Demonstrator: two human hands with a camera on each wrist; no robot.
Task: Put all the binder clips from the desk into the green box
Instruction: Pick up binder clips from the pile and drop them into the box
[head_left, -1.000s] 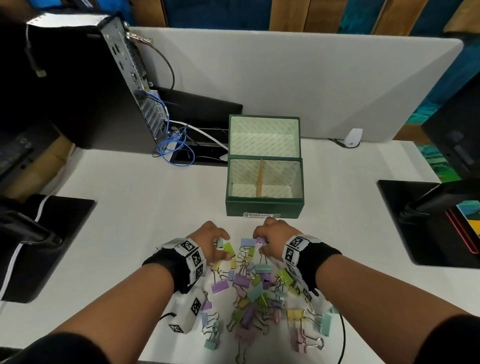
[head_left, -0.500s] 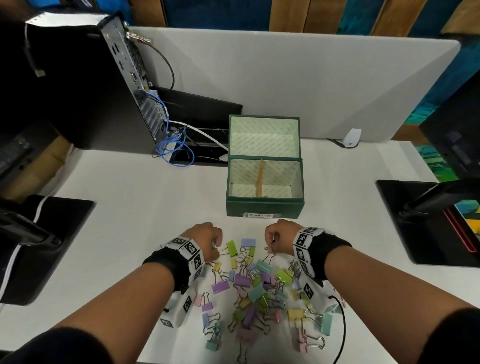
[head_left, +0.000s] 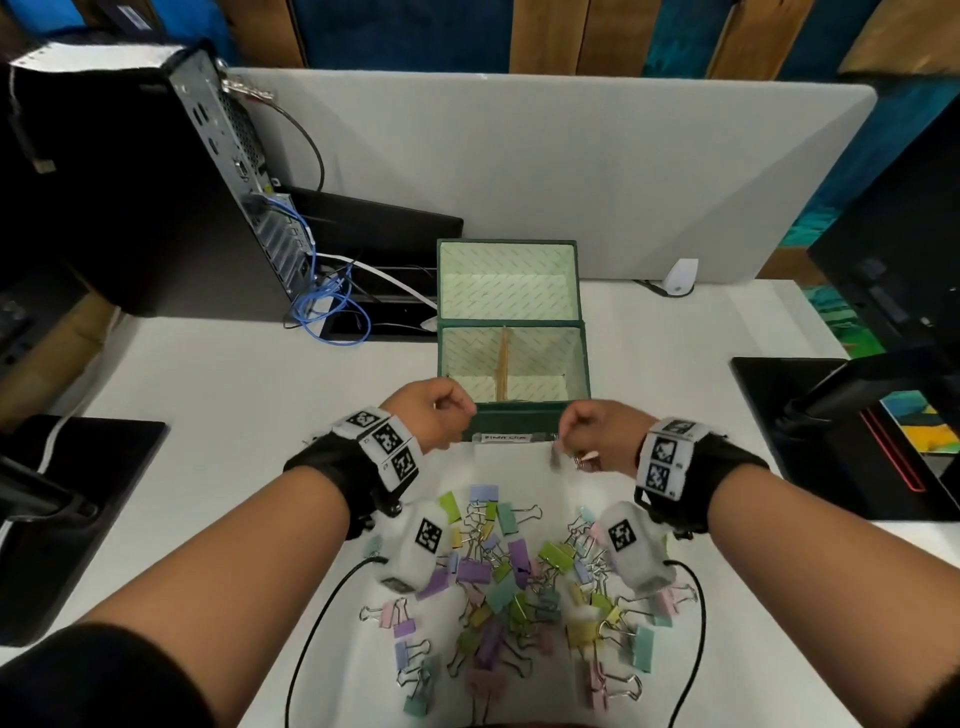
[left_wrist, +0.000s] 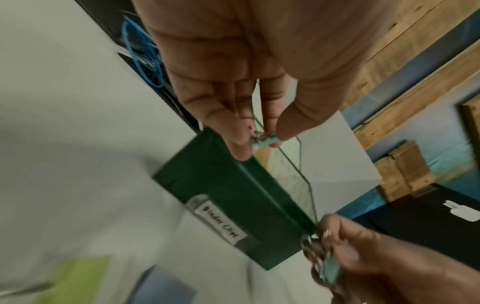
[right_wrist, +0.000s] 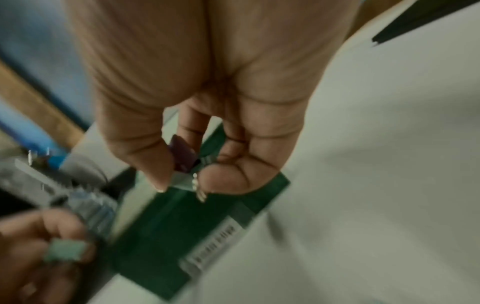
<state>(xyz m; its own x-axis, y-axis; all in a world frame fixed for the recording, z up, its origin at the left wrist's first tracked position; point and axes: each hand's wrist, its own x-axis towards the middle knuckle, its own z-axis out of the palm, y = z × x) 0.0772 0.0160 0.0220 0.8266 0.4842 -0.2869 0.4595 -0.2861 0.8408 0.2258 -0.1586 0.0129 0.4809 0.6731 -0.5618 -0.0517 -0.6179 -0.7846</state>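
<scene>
The green box (head_left: 521, 418) stands open on the white desk, its lid tipped back and a wooden divider inside. A pile of pastel binder clips (head_left: 511, 569) lies on the desk in front of it. My left hand (head_left: 434, 415) is raised at the box's front left corner and pinches a pale green clip (left_wrist: 263, 140) by its wire handles. At the front right corner my right hand (head_left: 597, 434) grips a purple clip (right_wrist: 184, 156), a pale clip beneath it. The box's label (left_wrist: 221, 222) reads "Binder Clips".
A computer tower (head_left: 156, 182) with blue cables (head_left: 327, 312) stands at the back left. Black pads (head_left: 841, 431) lie at the right and left desk edges. A grey divider panel (head_left: 519, 171) closes off the back. A small white device (head_left: 680, 275) sits by it.
Both hands have lifted from the clip pile, each holding clips, and moved forward to the box's front corners.
</scene>
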